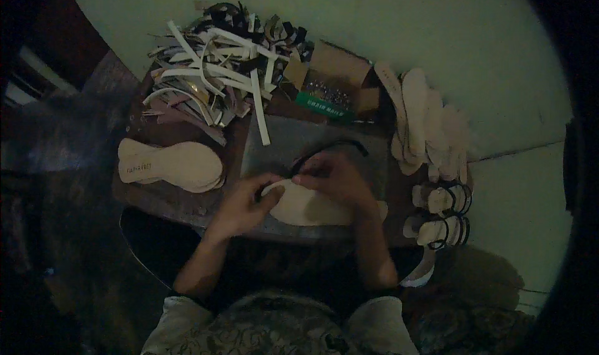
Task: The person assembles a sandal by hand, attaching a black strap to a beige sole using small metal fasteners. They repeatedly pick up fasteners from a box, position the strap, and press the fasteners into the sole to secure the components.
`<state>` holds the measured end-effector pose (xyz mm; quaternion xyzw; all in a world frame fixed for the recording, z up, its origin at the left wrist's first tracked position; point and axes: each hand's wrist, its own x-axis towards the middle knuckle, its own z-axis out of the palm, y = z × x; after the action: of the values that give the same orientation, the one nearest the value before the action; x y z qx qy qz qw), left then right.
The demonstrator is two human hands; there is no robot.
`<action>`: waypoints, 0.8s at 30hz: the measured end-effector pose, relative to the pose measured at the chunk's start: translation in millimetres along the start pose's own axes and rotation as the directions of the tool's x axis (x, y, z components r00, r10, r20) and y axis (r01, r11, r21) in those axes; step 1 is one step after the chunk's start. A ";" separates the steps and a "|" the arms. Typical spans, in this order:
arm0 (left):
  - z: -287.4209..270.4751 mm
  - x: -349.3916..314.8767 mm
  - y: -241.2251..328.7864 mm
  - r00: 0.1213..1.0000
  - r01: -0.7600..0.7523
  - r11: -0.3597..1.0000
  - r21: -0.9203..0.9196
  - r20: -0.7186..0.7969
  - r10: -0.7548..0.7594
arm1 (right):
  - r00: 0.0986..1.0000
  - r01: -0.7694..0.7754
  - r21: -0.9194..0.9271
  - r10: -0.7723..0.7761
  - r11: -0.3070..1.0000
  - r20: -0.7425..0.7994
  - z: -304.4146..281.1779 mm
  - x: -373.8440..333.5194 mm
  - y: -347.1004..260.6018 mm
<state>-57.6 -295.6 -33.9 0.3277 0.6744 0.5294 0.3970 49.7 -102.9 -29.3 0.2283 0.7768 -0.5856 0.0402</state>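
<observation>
Pale insole (309,208) steadied, black strap (337,143) pinched
Over the tabletop's (153,196) near edge, the left hand (245,206) clamped its fingers on the insole, apparently for steadiness; the right hand's (334,179) pinched the strap; nails (327,93) sat boxed within reach.

Table (178,204) with strips (206,68), stacked soles (175,161)

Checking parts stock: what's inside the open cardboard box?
The open cardboard box holds many small, shiny metal pieces, loosely jumbled. Whatever lies beneath them, including the box's bottom, is covered and can't be seen.
</observation>
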 end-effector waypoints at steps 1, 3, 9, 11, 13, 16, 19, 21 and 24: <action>0.1 0.3 -3.2 1.000 -0.009 1.000 0.004 -0.010 0.009 | 1.000 0.026 -0.006 -0.026 1.000 0.002 -2.1 0.3 2.5; -1.9 -3.0 0.4 1.000 0.014 0.999 0.039 -0.026 -0.013 | 0.993 0.103 0.078 -0.107 0.992 0.045 -9.4 -0.5 -7.9; -5.6 -3.0 7.2 0.987 0.095 0.995 -0.015 -0.126 -0.096 | 0.909 0.032 -0.334 -0.166 0.942 -0.382 -73.7 0.0 -33.4; -4.5 1.2 -2.7 0.992 -0.015 1.000 0.000 -0.126 0.015 | 0.853 0.016 -0.396 -0.219 0.918 -0.473 -88.0 14.6 -40.6; -1.4 0.0 -2.8 0.989 0.010 1.000 -0.015 -0.149 -0.012 | 0.843 0.123 -0.370 -0.294 0.921 -0.451 -95.1 33.4 -50.1; -3.1 0.2 -3.1 0.988 -0.009 0.999 0.035 -0.157 0.015 | 0.867 0.132 -0.611 -0.390 0.780 -0.310 -88.4 74.5 -57.7; -1.2 0.1 -1.4 0.988 0.026 0.997 0.068 -0.153 -0.015 | 0.857 0.131 -0.840 -0.486 0.526 -0.170 -83.4 102.0 -56.8; 0.3 -1.5 -1.4 0.986 0.038 0.997 0.065 -0.165 -0.027 | 0.921 -0.019 -0.830 -0.313 0.557 -0.231 -75.4 114.3 -60.5; 1.2 -0.8 0.0 0.987 0.006 0.998 0.064 -0.161 0.004 | 0.921 -0.110 -0.884 -0.289 0.454 -0.263 -70.5 128.5 -48.6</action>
<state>-56.2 -295.7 -33.9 0.2961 0.7210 0.5321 0.3306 -70.0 -8.2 -6.4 0.2392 0.9697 -0.0411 -0.0284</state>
